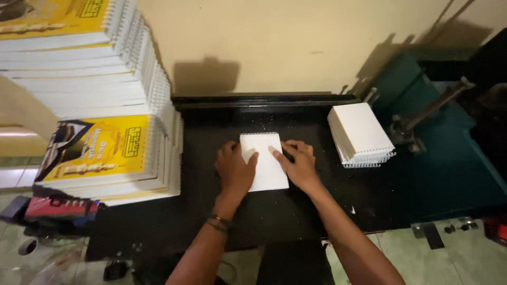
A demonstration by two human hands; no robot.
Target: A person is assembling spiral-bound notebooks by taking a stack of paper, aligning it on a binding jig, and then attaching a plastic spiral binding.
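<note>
Left hand [234, 169] and right hand [299, 164] lie open, pressing flat a small white spiral notepad [264, 161] on the black surface [211, 211]; a stack of white notepads [360, 134] sits nearby.

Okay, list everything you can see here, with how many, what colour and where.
Small notepad: one, white, middle of the black table, under both hands.
Notepad stack: one, white, wire-bound, table's right side.
Spiral-bound books: tall piles, yellow covers, white pages, table's left.
Machine: one, teal, far right, with a metal lever.
Wall: cream, behind.
Wristbands: dark, left wrist.
Left hand: flat on notepad's left edge.
Right hand: flat on its right edge.
</note>
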